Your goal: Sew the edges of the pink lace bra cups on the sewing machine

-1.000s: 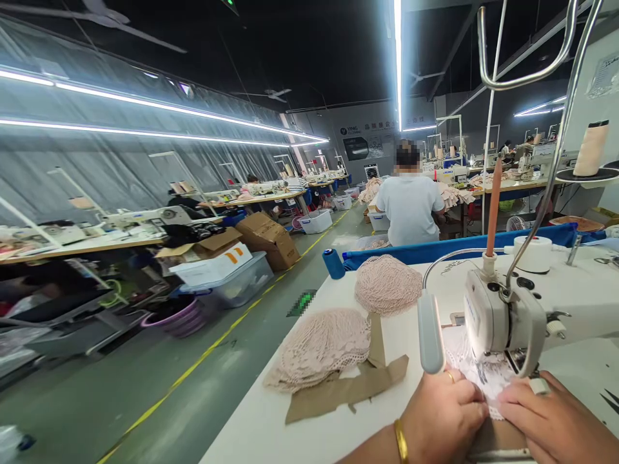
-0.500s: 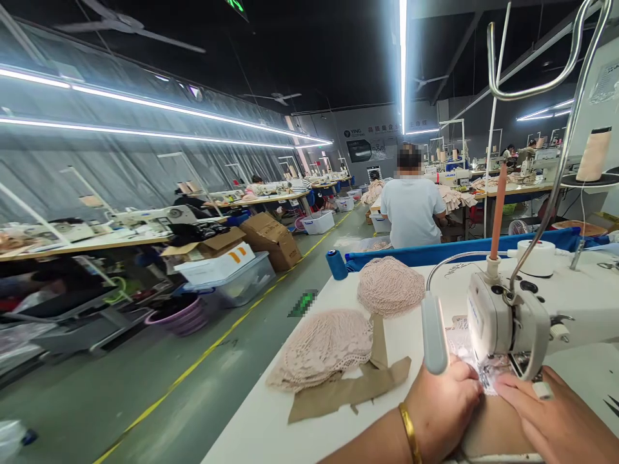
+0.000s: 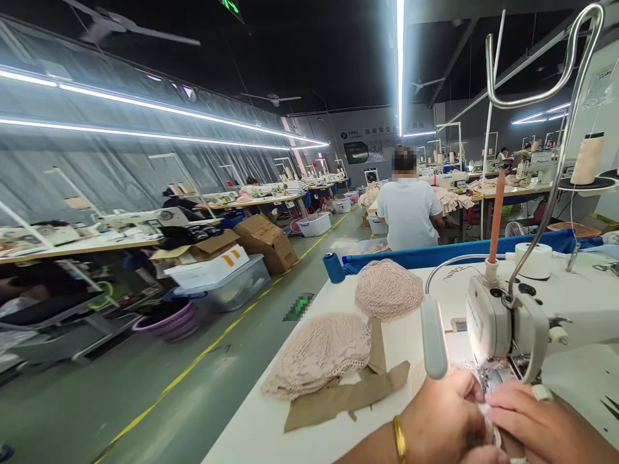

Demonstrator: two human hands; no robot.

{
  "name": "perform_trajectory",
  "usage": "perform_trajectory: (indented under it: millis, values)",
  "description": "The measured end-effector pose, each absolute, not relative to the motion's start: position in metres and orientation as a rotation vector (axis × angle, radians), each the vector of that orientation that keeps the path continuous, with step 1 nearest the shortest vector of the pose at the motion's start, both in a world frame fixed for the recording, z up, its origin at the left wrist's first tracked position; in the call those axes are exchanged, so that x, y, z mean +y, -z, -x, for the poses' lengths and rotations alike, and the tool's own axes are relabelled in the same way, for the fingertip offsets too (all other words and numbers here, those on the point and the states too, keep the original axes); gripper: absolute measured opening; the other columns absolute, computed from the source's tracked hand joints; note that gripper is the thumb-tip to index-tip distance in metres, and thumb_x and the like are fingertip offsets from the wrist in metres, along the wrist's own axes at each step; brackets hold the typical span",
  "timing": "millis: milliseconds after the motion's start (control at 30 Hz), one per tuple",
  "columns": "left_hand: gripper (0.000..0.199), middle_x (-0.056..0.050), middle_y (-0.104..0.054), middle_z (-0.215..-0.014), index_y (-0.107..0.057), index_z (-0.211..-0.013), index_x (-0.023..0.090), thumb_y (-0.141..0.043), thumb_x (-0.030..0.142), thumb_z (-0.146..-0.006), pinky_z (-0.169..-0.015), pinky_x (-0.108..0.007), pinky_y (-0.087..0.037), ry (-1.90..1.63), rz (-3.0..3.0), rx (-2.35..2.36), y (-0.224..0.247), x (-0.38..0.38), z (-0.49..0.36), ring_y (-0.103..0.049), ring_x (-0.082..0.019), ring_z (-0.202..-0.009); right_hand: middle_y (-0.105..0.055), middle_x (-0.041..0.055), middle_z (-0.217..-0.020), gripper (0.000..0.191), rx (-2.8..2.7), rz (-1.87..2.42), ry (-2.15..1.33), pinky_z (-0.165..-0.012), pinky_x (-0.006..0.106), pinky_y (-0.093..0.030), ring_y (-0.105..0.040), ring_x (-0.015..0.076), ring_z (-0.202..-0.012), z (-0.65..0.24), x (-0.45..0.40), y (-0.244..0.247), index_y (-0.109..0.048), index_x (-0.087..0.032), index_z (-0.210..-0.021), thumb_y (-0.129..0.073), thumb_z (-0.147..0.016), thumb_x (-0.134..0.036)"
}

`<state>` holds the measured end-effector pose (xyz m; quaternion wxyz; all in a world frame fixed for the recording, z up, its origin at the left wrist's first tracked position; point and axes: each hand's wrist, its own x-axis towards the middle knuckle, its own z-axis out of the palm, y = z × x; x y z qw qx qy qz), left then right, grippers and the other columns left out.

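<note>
1. Location: lace piece [image 3: 488, 422], lower right of the frame, between the hands, below the sewing machine head [image 3: 491, 322].
2. Left hand [image 3: 442, 412]: fingers bent, grasping the lace.
3. Right hand [image 3: 532, 412]: fingers over the lace; grip cannot be confirmed.
4. Current step (judged): positioning lace at the presser area.
5. Next move requires: flat lace, aligned edges, clear fingertips.

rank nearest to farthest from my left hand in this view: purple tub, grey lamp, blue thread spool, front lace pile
1. Grey lamp, just beyond left hand
2. Front lace pile, left, on table
3. Blue thread spool, table's far left
4. Purple tub, left, on floor
</note>
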<state>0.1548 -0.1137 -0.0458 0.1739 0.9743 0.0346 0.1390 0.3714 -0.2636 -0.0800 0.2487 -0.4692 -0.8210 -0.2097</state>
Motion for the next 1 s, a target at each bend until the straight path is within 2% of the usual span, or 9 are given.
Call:
perform_trajectory:
  millis: [67,133,200,300,400,467,533,667,1000]
  values:
    - [0.014,-0.005,-0.070,-0.102,-0.073,-0.092,0.020,-0.073,0.034,-0.094,-0.077,-0.029,-0.051,-0.447,-2.797,0.174,0.044,-0.112,-0.151,-0.063,-0.018,-0.084,-0.081,0.0008,-0.111,0.016,-2.366,1.346,0.420,-0.087,0.028,-0.055,-0.074,0.0186,-0.092,-0.368,-0.264,0.071,-0.070,-0.027,-0.110,-0.057,-0.103,-0.020]
    - [0.003,-0.005,-0.071,-0.095,-0.070,-0.095,0.020,-0.068,0.020,-0.092,-0.074,-0.028,-0.050,-0.450,-2.835,0.247,0.043,-0.110,-0.146,-0.064,-0.019,-0.084,-0.077,0.0012,-0.101,0.023,-2.342,1.499,0.320,-0.083,0.030,-0.054,-0.071,0.0195,-0.087,-0.368,-0.267,0.066,-0.069,-0.027,-0.102,-0.054,-0.099,-0.010]
    - [0.011,-0.003,-0.071,-0.094,-0.073,-0.097,0.022,-0.068,0.014,-0.090,-0.072,-0.025,-0.050,-0.408,-2.830,0.217,0.046,-0.109,-0.144,-0.065,-0.018,-0.083,-0.075,0.0036,-0.096,0.031,-2.230,1.617,0.303,-0.079,0.031,-0.053,-0.069,0.0214,-0.085,-0.374,-0.271,0.066,-0.070,-0.027,-0.102,-0.050,-0.094,-0.004]
    - [0.018,-0.001,-0.071,-0.096,-0.079,-0.107,0.026,-0.071,0.017,-0.093,-0.069,-0.022,-0.049,-0.326,-2.784,0.106,0.054,-0.108,-0.145,-0.065,-0.014,-0.078,-0.076,0.0063,-0.097,0.035,-2.110,1.605,0.384,-0.081,0.032,-0.054,-0.069,0.0235,-0.088,-0.381,-0.275,0.069,-0.071,-0.026,-0.112,-0.052,-0.093,-0.004]
    - [0.008,-0.001,-0.072,-0.099,-0.082,-0.102,0.027,-0.078,0.027,-0.094,-0.074,-0.024,-0.050,-0.340,-2.808,0.106,0.061,-0.109,-0.149,-0.067,-0.015,-0.085,-0.080,0.0046,-0.114,0.043,-2.215,1.447,0.372,-0.089,0.032,-0.054,-0.072,0.0231,-0.097,-0.379,-0.272,0.065,-0.068,-0.029,-0.128,-0.056,-0.093,-0.007]
    - [0.007,-0.002,-0.075,-0.109,-0.082,-0.096,0.027,-0.084,0.030,-0.091,-0.081,-0.027,-0.052,-0.364,-2.834,0.102,0.063,-0.108,-0.152,-0.069,-0.018,-0.096,-0.081,-0.0005,-0.115,0.035,-2.354,1.395,0.236,-0.089,0.030,-0.053,-0.073,0.0202,-0.096,-0.373,-0.271,0.061,-0.068,-0.032,-0.122,-0.061,-0.095,-0.012]
    - [0.014,-0.002,-0.077,-0.115,-0.080,-0.098,0.025,-0.087,0.033,-0.089,-0.086,-0.028,-0.053,-0.356,-2.847,0.058,0.065,-0.108,-0.153,-0.070,-0.019,-0.102,-0.080,-0.0020,-0.105,0.025,-2.375,1.447,0.175,-0.086,0.031,-0.051,-0.071,0.0196,-0.090,-0.368,-0.271,0.059,-0.069,-0.032,-0.110,-0.060,-0.097,-0.013]
    - [0.023,0.001,-0.081,-0.109,-0.077,-0.094,0.022,-0.084,0.043,-0.091,-0.087,-0.030,-0.052,-0.364,-2.946,-0.079,0.073,-0.109,-0.156,-0.070,-0.018,-0.092,-0.075,0.0007,-0.089,0.027,-2.245,1.603,0.256,-0.083,0.037,-0.045,-0.063,0.0232,-0.083,-0.366,-0.277,0.064,-0.068,-0.028,-0.093,-0.052,-0.092,-0.006]
    - [0.026,0.002,-0.081,-0.106,-0.073,-0.084,0.020,-0.081,0.045,-0.091,-0.074,-0.033,-0.048,-0.453,-2.991,-0.037,0.077,-0.114,-0.158,-0.067,-0.017,-0.082,-0.073,0.0009,-0.087,0.031,-2.184,1.617,0.343,-0.082,0.038,-0.043,-0.062,0.0245,-0.081,-0.364,-0.278,0.076,-0.067,-0.027,-0.093,-0.052,-0.086,-0.001]
